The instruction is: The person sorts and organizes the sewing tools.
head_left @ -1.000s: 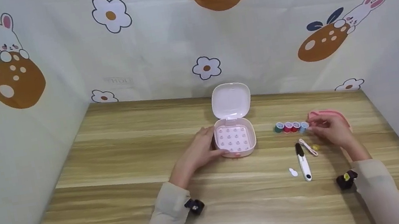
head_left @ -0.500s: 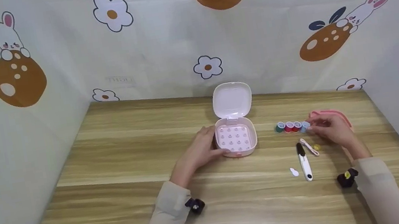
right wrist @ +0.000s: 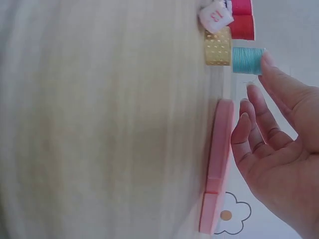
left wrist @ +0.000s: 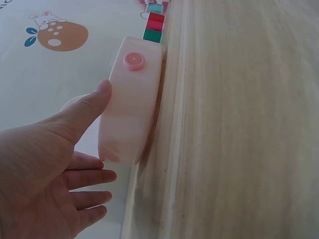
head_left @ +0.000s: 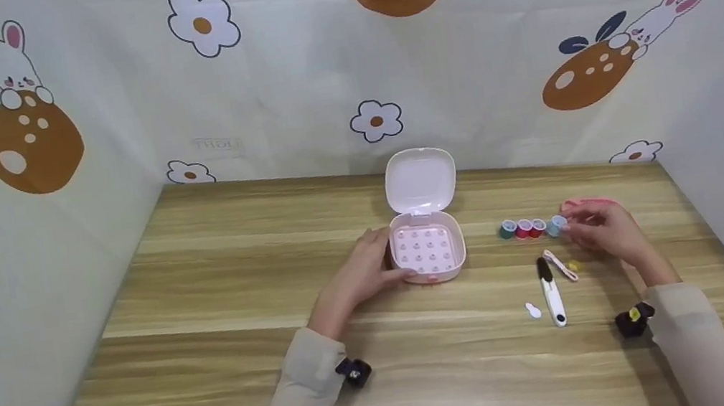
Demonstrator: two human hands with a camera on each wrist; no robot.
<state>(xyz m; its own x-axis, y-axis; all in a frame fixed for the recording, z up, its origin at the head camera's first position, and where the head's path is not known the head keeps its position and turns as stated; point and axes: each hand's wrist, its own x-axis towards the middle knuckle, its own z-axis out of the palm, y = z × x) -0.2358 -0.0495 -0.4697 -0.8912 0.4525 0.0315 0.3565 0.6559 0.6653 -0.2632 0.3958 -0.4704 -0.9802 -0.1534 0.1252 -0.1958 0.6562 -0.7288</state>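
An open pale pink sewing box stands at the middle back, its lid tipped up behind it. My left hand grips its front left corner; the left wrist view has the thumb on the front wall near the round pink button. My right hand pinches a light blue thread spool, thumb on its end, the other fingers loosely bent below. Left of that spool, a green spool and two red spools stand in a row.
White thread snips with a black cover lie in front of the spools, beside a rolled tape measure and a gold thimble. A small white needle threader lies left of them. A pink tray is partly behind my right hand.
The light blue spool has shifted slightly right with my right hand, opening a gap from the red spools. My left hand stays at the sewing box.
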